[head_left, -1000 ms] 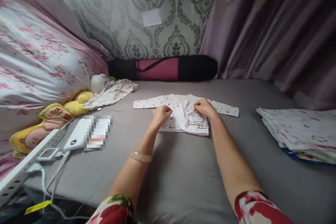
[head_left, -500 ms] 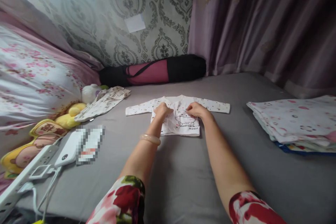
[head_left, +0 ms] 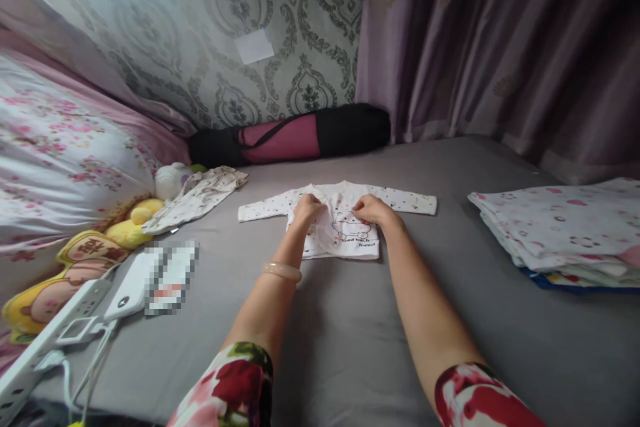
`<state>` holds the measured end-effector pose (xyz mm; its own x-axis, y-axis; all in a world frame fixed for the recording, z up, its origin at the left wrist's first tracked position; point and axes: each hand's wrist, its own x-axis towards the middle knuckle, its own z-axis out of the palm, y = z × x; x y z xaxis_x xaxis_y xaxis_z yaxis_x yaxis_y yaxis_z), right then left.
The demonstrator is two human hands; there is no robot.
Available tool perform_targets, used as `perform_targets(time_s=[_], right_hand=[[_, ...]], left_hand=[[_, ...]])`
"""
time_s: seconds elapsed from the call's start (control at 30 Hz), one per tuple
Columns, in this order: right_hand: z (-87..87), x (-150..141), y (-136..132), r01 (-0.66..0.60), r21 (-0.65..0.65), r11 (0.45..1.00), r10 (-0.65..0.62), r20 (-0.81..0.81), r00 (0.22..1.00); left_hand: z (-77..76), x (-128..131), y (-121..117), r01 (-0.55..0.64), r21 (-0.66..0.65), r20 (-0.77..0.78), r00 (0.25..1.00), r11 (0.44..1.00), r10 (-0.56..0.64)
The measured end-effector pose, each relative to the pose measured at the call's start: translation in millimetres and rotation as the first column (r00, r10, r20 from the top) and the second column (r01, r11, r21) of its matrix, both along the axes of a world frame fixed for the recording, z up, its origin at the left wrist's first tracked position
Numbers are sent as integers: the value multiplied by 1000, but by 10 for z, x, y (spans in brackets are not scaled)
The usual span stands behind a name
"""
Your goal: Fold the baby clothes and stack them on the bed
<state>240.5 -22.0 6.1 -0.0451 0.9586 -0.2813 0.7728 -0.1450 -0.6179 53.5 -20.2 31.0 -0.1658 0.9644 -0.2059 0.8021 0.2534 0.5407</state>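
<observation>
Around the middle of the frame, flat on the grey bed, lay a little shirt, white with tiny speckles and a line-drawn print on the front. Honestly, the laying-out part looked done to me: body spread, neck towards the wall, hem towards the person, one sleeve stretched out to the left of the frame and the other sleeve out to the right. Nothing on it was folded over yet apart from the front panels, which met around the middle. That front was where the work was, and I'd call it unfinished, seeing as both hands were busy there. Couldn't tell if any fastening was done up, fingers were in the way.

Pose-wise, both arms reached up from the bottom edge, pretty straight, coming in towards each other. The left hand, with a pale bangle further down that arm, was curled knuckles-up in a narrow pinch on the front cloth. The right hand bent inwards at the wrist, thumb and finger pinched on the shirt just above the print, a small gap between the two hands.
</observation>
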Motion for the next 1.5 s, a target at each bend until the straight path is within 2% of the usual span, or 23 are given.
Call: perform_targets(time_s=[0.13, 0.27, 0.43, 0.57, 0.63, 0.7, 0.77, 0.83, 0.97, 1.07, 1.2, 1.4, 1.5], right_hand=[[7, 7, -19, -5, 27, 1000, 4, 45, 999], [84, -5, -77, -20, 63, 998, 13, 116, 993], [189, -35, -141, -71, 49, 996, 60, 201, 978], [249, -63, -164, -77, 38, 996, 66, 235, 970], [267, -106, -173, -87, 101, 991, 59, 251, 966], [259, -185, -183, -128, 181, 975, 73, 283, 956], [214, -294, -196, -201, 212, 956, 125, 326, 937], [137, -410, -210, -256, 204, 945, 167, 372, 913], [-24, -577, -213, -246, 147, 958, 164, 422, 892], [-90, -623, -159, -222, 109, 969, 158, 418, 895], [-110, -622, 20, -204, 117, 972, 138, 420, 897], [-111, -544, 376, -204, 91, 975, 142, 451, 881], [-166, -493, 432, -227, 168, 959, 126, 466, 876]], left_hand=[[-24, -79, -13, -17, 58, -11, 1000, 998, 17], [-88, -125, -36, 13, 75, -73, 997, 997, -7], [-130, -113, -73, 90, 61, -199, 977, 994, -77], [-45, -38, -205, 154, 126, -384, 918, 980, -95], [5, 22, -333, 218, 194, -470, 877, 957, -104], [12, 81, -485, 356, 236, -509, 838, 904, -197], [-49, 126, -635, 510, 233, -513, 788, 828, -340], [-171, 149, -759, 585, 192, -503, 748, 788, -433], [-435, 156, -895, 544, 133, -477, 768, 828, -427], [-510, 159, -934, 512, 146, -475, 787, 847, -393], [-478, 161, -973, 486, 157, -450, 810, 860, -376], [-417, 104, -1019, 506, 138, -373, 823, 851, -428], [-386, 83, -1015, 508, 122, -346, 827, 852, -444]])
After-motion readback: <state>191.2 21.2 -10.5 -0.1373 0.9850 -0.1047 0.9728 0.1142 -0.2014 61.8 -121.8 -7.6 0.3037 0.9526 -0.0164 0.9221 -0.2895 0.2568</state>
